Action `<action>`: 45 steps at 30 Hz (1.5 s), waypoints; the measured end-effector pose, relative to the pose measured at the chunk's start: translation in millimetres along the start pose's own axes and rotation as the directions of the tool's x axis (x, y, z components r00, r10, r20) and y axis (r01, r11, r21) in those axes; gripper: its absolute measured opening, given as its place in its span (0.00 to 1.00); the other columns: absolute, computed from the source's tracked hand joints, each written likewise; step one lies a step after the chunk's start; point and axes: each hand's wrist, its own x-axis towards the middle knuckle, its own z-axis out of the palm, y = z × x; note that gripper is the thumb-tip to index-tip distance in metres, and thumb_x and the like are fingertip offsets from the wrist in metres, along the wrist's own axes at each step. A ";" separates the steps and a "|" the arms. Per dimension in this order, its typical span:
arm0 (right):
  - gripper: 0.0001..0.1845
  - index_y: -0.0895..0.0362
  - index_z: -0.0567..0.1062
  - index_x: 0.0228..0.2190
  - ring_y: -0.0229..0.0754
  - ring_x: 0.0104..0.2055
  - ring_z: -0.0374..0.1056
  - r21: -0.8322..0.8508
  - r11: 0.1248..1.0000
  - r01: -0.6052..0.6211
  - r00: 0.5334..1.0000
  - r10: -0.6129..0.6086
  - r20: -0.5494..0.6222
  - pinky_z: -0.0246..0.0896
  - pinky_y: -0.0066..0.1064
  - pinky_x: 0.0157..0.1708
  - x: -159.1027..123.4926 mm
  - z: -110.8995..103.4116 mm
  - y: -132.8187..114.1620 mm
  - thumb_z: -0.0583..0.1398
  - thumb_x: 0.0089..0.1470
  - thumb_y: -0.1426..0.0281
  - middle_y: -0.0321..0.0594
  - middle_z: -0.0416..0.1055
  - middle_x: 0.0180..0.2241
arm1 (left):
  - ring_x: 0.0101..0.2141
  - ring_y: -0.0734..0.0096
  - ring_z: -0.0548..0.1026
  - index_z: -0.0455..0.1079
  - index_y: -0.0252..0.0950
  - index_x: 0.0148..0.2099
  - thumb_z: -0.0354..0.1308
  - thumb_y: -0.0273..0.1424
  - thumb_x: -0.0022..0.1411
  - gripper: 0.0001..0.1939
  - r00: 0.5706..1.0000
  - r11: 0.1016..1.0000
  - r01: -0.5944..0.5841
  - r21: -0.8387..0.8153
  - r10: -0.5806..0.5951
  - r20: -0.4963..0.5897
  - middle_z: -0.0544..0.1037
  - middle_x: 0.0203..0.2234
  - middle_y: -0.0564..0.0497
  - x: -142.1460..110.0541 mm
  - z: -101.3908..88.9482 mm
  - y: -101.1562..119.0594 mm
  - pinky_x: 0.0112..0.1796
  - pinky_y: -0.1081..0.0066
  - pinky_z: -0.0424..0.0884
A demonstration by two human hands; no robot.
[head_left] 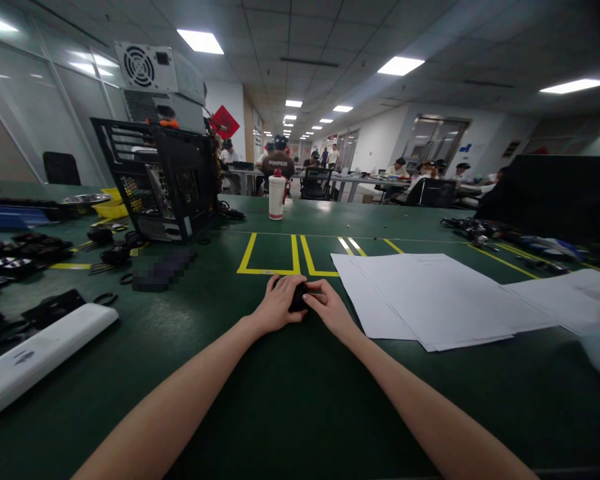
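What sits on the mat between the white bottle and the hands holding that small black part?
In the head view, only yellow taped boxes on the green mat lie between the white bottle and the small black part.

Left hand (pixel 279 305) and right hand (pixel 330 308) closed around small black object (pixel 298 298), mid green table (pixel 290 393); white paper sheets (pixel 430 297) just right.

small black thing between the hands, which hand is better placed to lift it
Left, slightly: the left hand wraps over most of the small black thing, while the right hand only pinches its right edge.
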 end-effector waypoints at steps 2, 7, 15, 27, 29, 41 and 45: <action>0.14 0.54 0.64 0.39 0.40 0.43 0.63 -0.020 0.999 -0.041 0.999 0.041 0.000 0.57 0.37 0.46 0.8 -0.7 0.5 0.55 0.46 0.69 0.38 0.64 0.40 | 0.50 0.62 0.58 0.47 0.40 0.53 0.57 0.31 0.45 0.34 1.000 1.000 0.000 -0.003 0.000 0.004 0.61 0.48 0.48 0.0 0.4 -0.2 0.53 0.57 0.41; 0.16 0.53 0.64 0.39 0.40 0.47 0.60 -0.010 1.000 -0.012 0.999 0.012 0.053 0.56 0.36 0.47 -3.8 -2.1 2.8 0.57 0.45 0.71 0.37 0.62 0.43 | 0.50 0.63 0.59 0.47 0.40 0.53 0.56 0.30 0.46 0.33 1.000 1.000 0.001 -0.010 -0.001 0.003 0.62 0.47 0.48 -0.3 0.1 -0.2 0.53 0.57 0.41; 0.12 0.54 0.65 0.37 0.40 0.43 0.64 -0.023 1.000 0.019 1.000 -0.019 -0.016 0.58 0.37 0.45 -2.0 0.4 2.5 0.55 0.46 0.69 0.37 0.64 0.39 | 0.49 0.62 0.59 0.47 0.39 0.53 0.57 0.32 0.46 0.33 1.000 1.000 -0.004 0.003 0.004 -0.002 0.62 0.47 0.47 0.1 0.2 -1.1 0.53 0.57 0.42; 0.12 0.53 0.65 0.36 0.40 0.46 0.61 -0.013 0.999 0.037 0.999 -0.037 0.035 0.57 0.37 0.47 -6.0 -0.3 1.9 0.56 0.46 0.70 0.36 0.63 0.40 | 0.50 0.62 0.59 0.47 0.40 0.53 0.57 0.31 0.46 0.33 1.000 1.000 0.001 -0.001 -0.001 0.001 0.62 0.47 0.48 0.3 0.8 -0.4 0.53 0.56 0.42; 0.11 0.54 0.65 0.36 0.39 0.44 0.62 -0.033 0.999 0.041 0.999 -0.040 0.005 0.56 0.37 0.47 -4.2 0.3 0.5 0.55 0.46 0.70 0.36 0.63 0.39 | 0.50 0.62 0.59 0.47 0.40 0.53 0.57 0.32 0.45 0.33 1.000 1.000 0.003 -0.001 -0.003 -0.003 0.62 0.47 0.48 0.8 1.5 -0.6 0.53 0.55 0.42; 0.14 0.52 0.64 0.38 0.41 0.48 0.59 0.006 1.000 -0.004 0.999 0.003 0.053 0.56 0.38 0.48 -10.7 -1.4 -5.5 0.56 0.45 0.70 0.36 0.62 0.42 | 0.50 0.62 0.58 0.46 0.40 0.53 0.57 0.30 0.45 0.34 1.000 1.000 0.011 -0.003 -0.011 0.021 0.62 0.47 0.48 0.2 -0.8 0.2 0.53 0.55 0.41; 0.12 0.53 0.65 0.37 0.40 0.46 0.61 -0.009 1.000 0.016 0.999 -0.016 0.028 0.55 0.38 0.49 -8.6 -1.1 -3.7 0.55 0.47 0.69 0.36 0.63 0.41 | 0.50 0.62 0.58 0.47 0.40 0.53 0.57 0.31 0.46 0.33 1.000 1.000 0.013 0.004 -0.013 0.014 0.62 0.48 0.48 0.6 0.2 0.0 0.53 0.55 0.41</action>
